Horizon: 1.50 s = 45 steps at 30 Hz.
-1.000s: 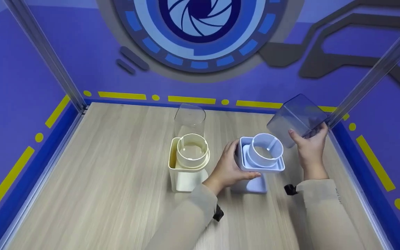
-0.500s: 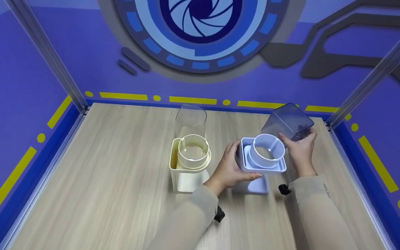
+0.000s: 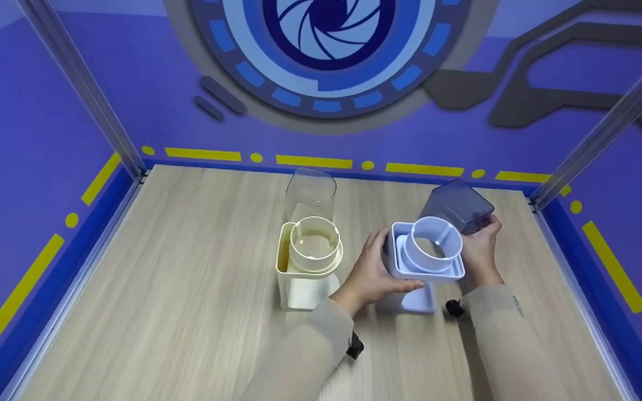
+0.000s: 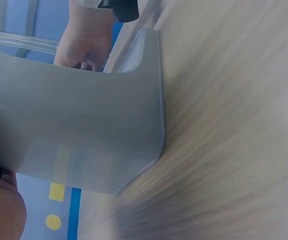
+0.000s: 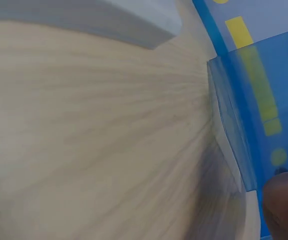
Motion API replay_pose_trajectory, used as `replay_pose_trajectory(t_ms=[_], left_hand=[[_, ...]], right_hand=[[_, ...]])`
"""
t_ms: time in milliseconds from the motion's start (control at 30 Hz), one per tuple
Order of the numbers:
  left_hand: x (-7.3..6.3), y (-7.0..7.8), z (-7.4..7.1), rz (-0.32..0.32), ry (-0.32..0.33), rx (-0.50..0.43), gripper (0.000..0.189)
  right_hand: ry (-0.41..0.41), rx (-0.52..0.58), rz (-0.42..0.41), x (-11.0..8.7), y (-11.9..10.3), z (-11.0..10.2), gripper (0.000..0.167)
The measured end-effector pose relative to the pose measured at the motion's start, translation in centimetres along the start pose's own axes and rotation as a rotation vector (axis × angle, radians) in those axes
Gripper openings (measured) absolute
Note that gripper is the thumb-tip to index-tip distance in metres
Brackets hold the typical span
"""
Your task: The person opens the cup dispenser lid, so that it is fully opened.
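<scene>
In the head view, my left hand (image 3: 374, 273) grips the upper part of a light-blue plastic stand (image 3: 429, 274), thumb along its front and fingers round its left side. The stand has a square tray on top with a round collar set in it, and a flat foot below. Its smooth curved side wall (image 4: 78, 120) fills much of the left wrist view. Behind the stand, my right hand (image 3: 481, 253) holds a smoky transparent square container (image 3: 460, 203), tilted. Part of that hand is hidden by the collar. The clear container wall (image 5: 231, 125) also shows in the right wrist view.
A cream stand (image 3: 311, 292) of the same shape stands to the left on the wood-grain table (image 3: 187, 267). Behind it is a clear container (image 3: 311, 186). Blue-purple panels (image 3: 354, 139) close off the back and sides, with metal posts (image 3: 605, 128) at the corners.
My right hand has brought the smoky container left and lower, closer behind the blue stand. The left hand keeps its hold on the stand. The head view has shifted slightly.
</scene>
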<state>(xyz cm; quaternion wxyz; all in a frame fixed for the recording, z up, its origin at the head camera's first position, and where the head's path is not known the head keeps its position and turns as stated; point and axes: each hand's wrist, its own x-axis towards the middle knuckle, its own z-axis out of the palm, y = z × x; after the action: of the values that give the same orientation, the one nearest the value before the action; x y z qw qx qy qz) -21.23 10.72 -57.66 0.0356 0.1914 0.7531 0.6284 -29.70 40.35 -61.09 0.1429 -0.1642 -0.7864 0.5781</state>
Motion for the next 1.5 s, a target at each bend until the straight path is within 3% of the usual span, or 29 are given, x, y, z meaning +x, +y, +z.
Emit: replay_pose_trajectory(t_ms=[167,367,467,733,900,1100,1267,1500], left_hand=[[-0.2,0.1,-0.1,-0.003,0.004,-0.008,0.130],[-0.3,0.4,-0.2,-0.005,-0.003,-0.008,0.130],[-0.4,0.5,-0.1,0.001,-0.003,-0.014,0.129],[-0.7,1.1,-0.3,-0.014,-0.027,-0.104,0.144],[-1.4,2.3,-1.1,0.020,-0.050,-0.103,0.146],[-3.1,4.3,-1.9,0.046,-0.057,-0.018,0.136],[-4.6,5.8,-2.5,0.114,-0.077,0.066,0.127],[-8.2,7.8,-4.3,0.209,-0.152,0.131,0.124]], right_hand=[[-0.051,0.041,0.012,-0.2,0.4,0.2,0.118],[-0.067,0.329,0.077,-0.5,0.2,1.1,0.116],[-0.068,0.388,0.076,-0.9,-0.4,1.1,0.116],[-0.170,0.296,-0.013,-2.1,-1.8,-0.4,0.138],[-0.132,0.122,-0.056,-2.9,-0.9,-1.9,0.137],[-0.093,0.047,-0.082,-4.6,-0.6,-3.2,0.132],[-0.050,-0.001,-0.116,-6.9,-1.0,-4.1,0.127],[-0.035,-0.045,-0.141,-9.6,-1.0,-5.5,0.116]])
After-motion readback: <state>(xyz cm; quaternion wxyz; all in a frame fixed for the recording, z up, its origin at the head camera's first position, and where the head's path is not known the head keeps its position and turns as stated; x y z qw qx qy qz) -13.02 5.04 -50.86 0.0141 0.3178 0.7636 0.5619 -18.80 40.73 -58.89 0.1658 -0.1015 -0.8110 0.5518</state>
